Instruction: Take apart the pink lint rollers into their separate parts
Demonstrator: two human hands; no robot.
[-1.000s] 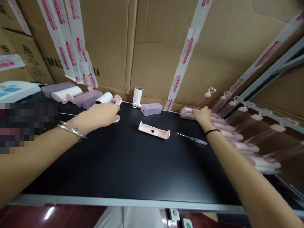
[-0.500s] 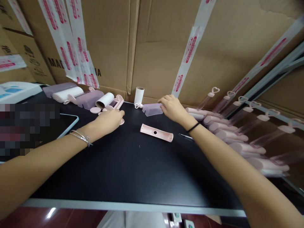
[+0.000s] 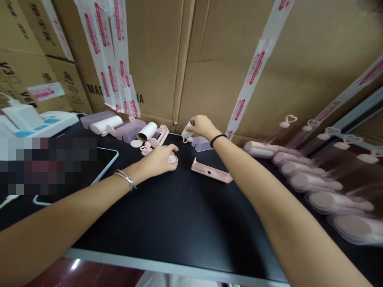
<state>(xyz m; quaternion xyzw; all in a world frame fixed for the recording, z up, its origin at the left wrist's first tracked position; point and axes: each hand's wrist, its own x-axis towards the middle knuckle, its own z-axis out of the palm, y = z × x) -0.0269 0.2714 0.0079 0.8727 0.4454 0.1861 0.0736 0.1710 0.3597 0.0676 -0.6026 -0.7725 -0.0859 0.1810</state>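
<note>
My left hand is closed near the middle of the black table, its fingertips around a small round pink piece. My right hand grips a white roll by its upper part; the roll is tilted. A pink heart-shaped loop lies just below that roll, beside a translucent purple cover partly behind my right wrist. In front of my hands is a long pink trough-like shell with a hole in its middle. More pink parts lie behind my left hand.
Purple covers, white rolls and a pink holder stand along the back left. A phone or tablet and a power strip are at the left. Several assembled pink units line the right side before cardboard boxes.
My right hand has moved from the purple cover to the white roll, which was upright and is now gripped and tilted. My left hand has shifted a little right. The view has turned left.
</note>
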